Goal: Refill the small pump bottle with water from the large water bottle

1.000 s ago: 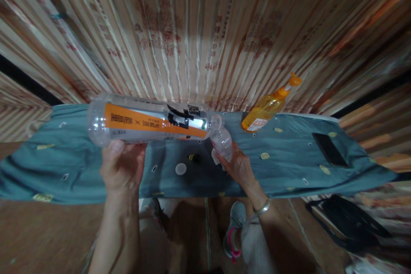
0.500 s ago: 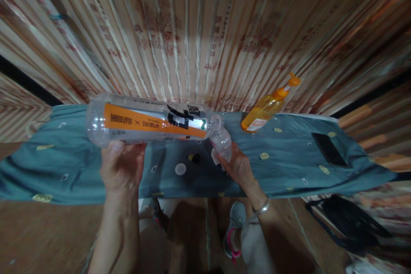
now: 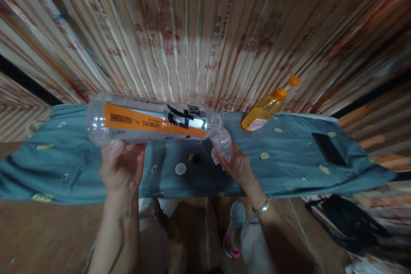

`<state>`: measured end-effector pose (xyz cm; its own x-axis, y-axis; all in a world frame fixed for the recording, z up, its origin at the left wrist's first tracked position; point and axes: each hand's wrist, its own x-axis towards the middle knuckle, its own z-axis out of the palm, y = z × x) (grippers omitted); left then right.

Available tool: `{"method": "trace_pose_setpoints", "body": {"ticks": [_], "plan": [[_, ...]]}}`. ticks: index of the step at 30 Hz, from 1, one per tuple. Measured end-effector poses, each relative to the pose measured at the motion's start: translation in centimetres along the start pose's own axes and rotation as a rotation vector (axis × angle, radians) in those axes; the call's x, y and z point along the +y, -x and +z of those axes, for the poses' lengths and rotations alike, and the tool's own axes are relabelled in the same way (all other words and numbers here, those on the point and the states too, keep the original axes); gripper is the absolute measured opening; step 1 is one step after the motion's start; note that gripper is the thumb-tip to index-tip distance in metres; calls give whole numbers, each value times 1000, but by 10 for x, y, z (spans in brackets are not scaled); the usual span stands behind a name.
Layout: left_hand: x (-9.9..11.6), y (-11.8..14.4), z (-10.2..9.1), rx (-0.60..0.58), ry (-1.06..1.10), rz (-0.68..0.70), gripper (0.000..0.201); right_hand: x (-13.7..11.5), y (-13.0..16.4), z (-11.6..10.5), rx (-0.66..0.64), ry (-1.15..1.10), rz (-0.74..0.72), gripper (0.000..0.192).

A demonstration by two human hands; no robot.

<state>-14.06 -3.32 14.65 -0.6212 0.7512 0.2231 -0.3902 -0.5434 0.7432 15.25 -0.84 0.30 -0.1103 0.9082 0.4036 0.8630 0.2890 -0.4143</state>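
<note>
Holds a large, clear plastic bottle (image 3: 154, 120) with an orange label (image 3: 128, 122) sideways above the teal, pineapple-patterned, cloth-covered surface (image 3: 289, 165), gripping near the base with the fingers of the left hand (image 3: 121, 167). Clasps a small, clear plastic bottle (image 3: 224, 142) in the fingers of the right hand (image 3: 239, 165), tilted, apparently neck to neck with the large one. Could slip apart there through a sagging wrist, spilling any contents; cannot tell if wet or dry inside. Might buckle under too hard a squeeze. Reads "能量" and probably "电解质", upside down, on the orange label. Cannot make out the print on the amber plastic pump bottle (image 3: 265, 110).
</note>
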Motion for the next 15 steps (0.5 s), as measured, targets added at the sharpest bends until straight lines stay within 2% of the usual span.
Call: {"method": "trace_pose_setpoints", "body": {"ticks": [4, 8, 15], "plan": [[1, 0, -2, -26, -12, -2, 57, -1, 0, -1, 9, 0, 1, 55], [1, 0, -3, -77, 7, 0, 62, -1, 0, -1, -1, -1, 1, 56], [1, 1, 1, -41, -2, 9, 67, -2, 0, -2, -7, 6, -1, 59]]}}
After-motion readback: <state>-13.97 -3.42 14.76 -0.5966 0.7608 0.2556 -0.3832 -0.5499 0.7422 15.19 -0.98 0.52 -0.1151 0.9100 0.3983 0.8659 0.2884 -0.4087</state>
